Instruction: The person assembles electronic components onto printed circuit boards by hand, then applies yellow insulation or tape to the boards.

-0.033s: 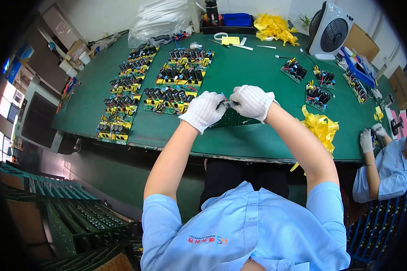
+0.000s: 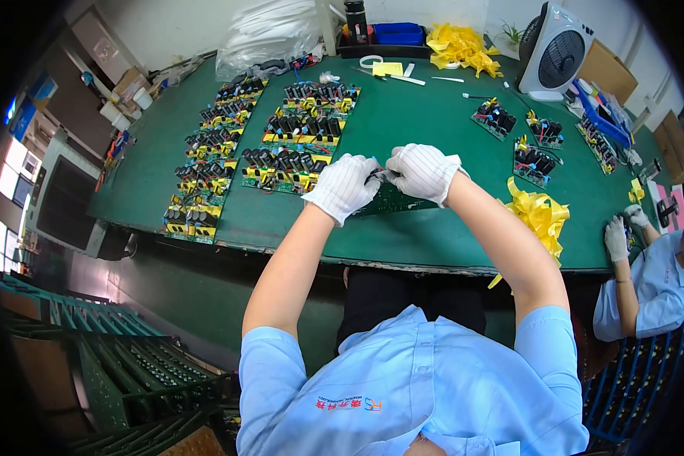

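In front of me, both my hands wear white striped gloves and meet above the green table. My left hand (image 2: 344,185) is closed, its fingers around dark parts at the left of a green circuit board (image 2: 397,201). The board's lower part shows beneath and between my hands; the rest is hidden by the gloves. My right hand (image 2: 422,173) is closed in a pinch at the board's top, its fingertips almost touching those of my left. What the right fingertips pinch is too small to make out. Just left stand finished-looking circuit boards (image 2: 281,169) with black capacitors and yellow parts.
Another column of boards (image 2: 197,197) lies farther left. Several smaller boards (image 2: 536,161) lie to the right. Yellow strips (image 2: 539,216) heap near the front edge, more (image 2: 463,47) at the back. A grey fan (image 2: 558,53) stands back right. A co-worker's gloved hand (image 2: 616,238) works at right.
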`<state>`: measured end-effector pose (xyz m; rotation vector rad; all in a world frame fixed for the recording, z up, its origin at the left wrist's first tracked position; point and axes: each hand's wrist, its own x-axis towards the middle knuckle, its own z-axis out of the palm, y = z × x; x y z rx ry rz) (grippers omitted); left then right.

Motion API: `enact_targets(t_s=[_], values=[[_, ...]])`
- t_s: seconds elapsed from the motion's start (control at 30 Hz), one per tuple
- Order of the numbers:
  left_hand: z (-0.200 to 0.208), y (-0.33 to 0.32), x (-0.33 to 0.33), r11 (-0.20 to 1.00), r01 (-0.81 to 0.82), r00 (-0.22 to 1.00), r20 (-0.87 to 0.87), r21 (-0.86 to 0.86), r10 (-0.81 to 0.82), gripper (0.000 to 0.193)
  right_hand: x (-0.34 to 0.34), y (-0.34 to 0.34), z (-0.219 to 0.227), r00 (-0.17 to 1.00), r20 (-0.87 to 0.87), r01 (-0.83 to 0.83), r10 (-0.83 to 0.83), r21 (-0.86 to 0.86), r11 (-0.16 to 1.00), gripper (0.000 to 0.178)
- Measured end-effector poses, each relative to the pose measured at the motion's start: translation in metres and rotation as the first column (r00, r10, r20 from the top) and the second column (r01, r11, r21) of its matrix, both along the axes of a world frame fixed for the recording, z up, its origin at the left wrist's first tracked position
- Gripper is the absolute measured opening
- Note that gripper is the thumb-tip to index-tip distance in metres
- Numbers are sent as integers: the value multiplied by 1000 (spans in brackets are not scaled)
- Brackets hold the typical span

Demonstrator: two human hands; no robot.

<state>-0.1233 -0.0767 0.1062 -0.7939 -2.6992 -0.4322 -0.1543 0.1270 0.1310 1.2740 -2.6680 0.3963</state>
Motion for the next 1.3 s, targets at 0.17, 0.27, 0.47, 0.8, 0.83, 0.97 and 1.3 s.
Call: enact_targets(t_s=[0.17, 0.27, 0.47, 0.8, 0.83, 0.97, 1.3], values=[[-1, 3, 4, 993, -75, 997, -28, -88, 73, 23, -1, -5, 10, 989, 138, 30, -51, 156, 987, 20], [-2, 4, 6, 992, -87, 995, -52, -94, 82, 23, 0, -7, 14, 984, 165, 38, -74, 209, 977, 21], [-3, 8, 7, 990, -129, 988, -92, -61, 123, 23, 5, -9, 17, 981, 155, 78, -112, 209, 975, 21], [32, 33, 2, 980, -199, 976, 86, -4, 199, 28, 0, 10, 38, 983, 107, 128, -151, 194, 973, 22], [34, 36, 2, 979, -206, 975, 89, -10, 206, 30, -2, 14, 37, 985, 96, 126, -144, 171, 977, 22], [42, 45, 1, 974, -223, 960, 165, -33, 225, 32, 0, 19, 40, 978, 99, 164, -186, 197, 967, 23], [41, 44, -33, 915, -395, 903, 149, -81, 403, 49, 3, 19, 37, 939, 51, 334, -339, 92, 938, 31]])
